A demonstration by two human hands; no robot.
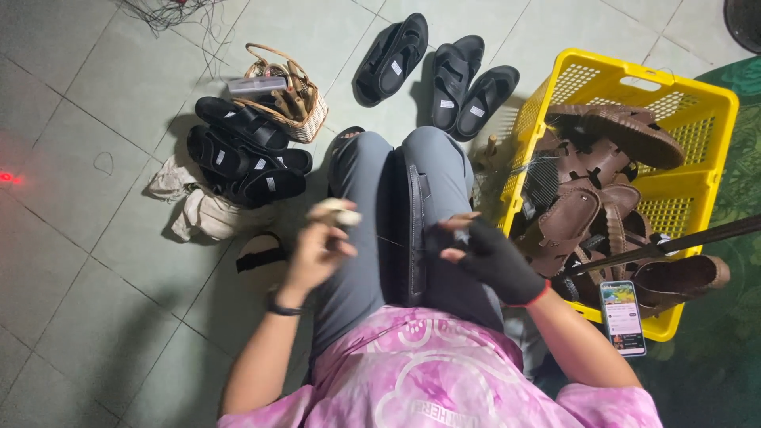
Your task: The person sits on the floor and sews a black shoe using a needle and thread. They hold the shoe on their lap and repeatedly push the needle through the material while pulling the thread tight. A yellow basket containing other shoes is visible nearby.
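Fingers of the left hand (pixel 321 246) curl around a pale tool (pixel 337 212), wrist raised. The gloved right hand (pixel 487 254) pinches a black sandal (pixel 412 230) lying between the knees.

The crate (pixel 713 107) is bright yellow with a lattice of small holes and holds brown sandals (pixel 602 166). The sandals (pixel 246 154) piled on the pale grey-green tiled floor (pixel 95 261) are black, as is the sandal (pixel 414 230) lying on the grey trousers (pixel 361 261). The right hand (pixel 495 257) wears a black fingerless glove edged in red. The shirt (pixel 444 372) is pink tie-dye with white line print.
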